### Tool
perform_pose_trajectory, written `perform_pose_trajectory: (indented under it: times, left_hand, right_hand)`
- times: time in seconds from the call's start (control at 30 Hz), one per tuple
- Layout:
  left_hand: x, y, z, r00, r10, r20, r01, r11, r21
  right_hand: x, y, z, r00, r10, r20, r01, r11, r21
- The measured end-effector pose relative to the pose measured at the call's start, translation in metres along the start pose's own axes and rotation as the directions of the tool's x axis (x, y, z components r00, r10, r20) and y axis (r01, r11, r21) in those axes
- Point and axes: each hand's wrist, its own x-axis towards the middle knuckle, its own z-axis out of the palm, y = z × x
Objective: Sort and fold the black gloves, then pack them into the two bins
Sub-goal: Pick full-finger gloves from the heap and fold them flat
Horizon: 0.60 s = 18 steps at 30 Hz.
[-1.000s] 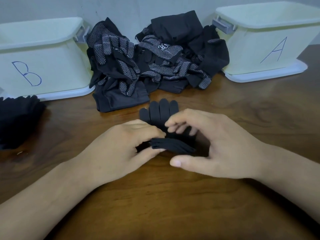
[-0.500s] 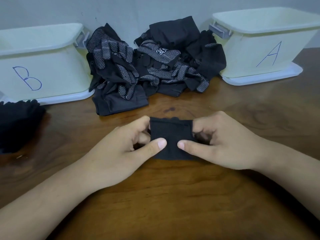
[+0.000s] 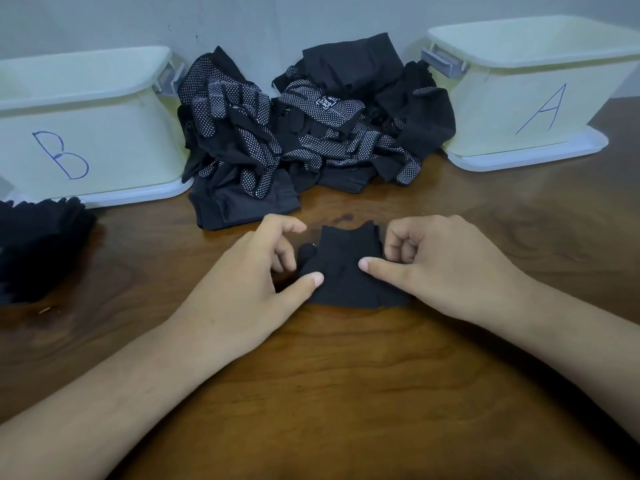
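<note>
Folded glove: soft, light, should unfold if released. My left hand and right hand apparently pinch its side edges, thumbs on top; grip there.

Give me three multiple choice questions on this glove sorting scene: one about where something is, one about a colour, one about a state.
1. Where is the heap of loose gloves?
A) on a chair
B) between bin A and bin B
C) on the floor

2. What colour are the letters on the bins?
A) red
B) green
C) blue

3. How is the glove between the left hand and right hand?
A) folded, flat on the table
B) held up in the air
C) rolled into a ball

Answers: 1 B, the heap fills the gap between the bins. 2 C, both letters are drawn in blue. 3 A, it lies folded under both thumbs.
</note>
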Motion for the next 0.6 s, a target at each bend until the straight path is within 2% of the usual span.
perform_pose_trajectory:
  times: [0.07,0.13,0.2,0.27,0.33,0.4,0.6]
  left_hand:
    - [0.002,-0.001,-0.002,0.993,0.114,0.014,-0.114,0.991,0.063]
    - [0.003,-0.002,-0.003,0.964,0.253,0.076,-0.261,0.958,0.121]
    - [0.003,-0.004,-0.002,0.933,0.331,0.145,-0.353,0.92,0.17]
    - [0.002,-0.006,-0.003,0.921,0.347,0.176,-0.376,0.911,0.167]
    - [0.001,-0.007,-0.006,0.913,0.35,0.207,-0.385,0.909,0.161]
    - [0.001,-0.01,-0.008,0.896,0.379,0.23,-0.427,0.879,0.212]
    - [0.005,-0.009,-0.005,0.836,0.51,0.203,-0.549,0.764,0.34]
  right_hand:
    - [-0.001,0.001,0.001,0.996,-0.061,-0.063,0.055,0.994,-0.092]
    - [-0.002,0.0,0.0,0.962,-0.246,-0.115,0.233,0.965,-0.121]
    - [-0.002,-0.001,-0.001,0.904,-0.418,-0.088,0.402,0.903,-0.149]
    - [-0.001,0.0,0.0,0.843,-0.538,-0.003,0.529,0.83,-0.178]
    - [0.0,0.002,0.005,0.819,-0.566,0.095,0.573,0.801,-0.173]
    - [-0.001,0.003,0.006,0.838,-0.528,0.138,0.544,0.828,-0.135]
    - [-0.008,-0.006,0.005,0.868,-0.485,0.11,0.497,0.854,-0.153]
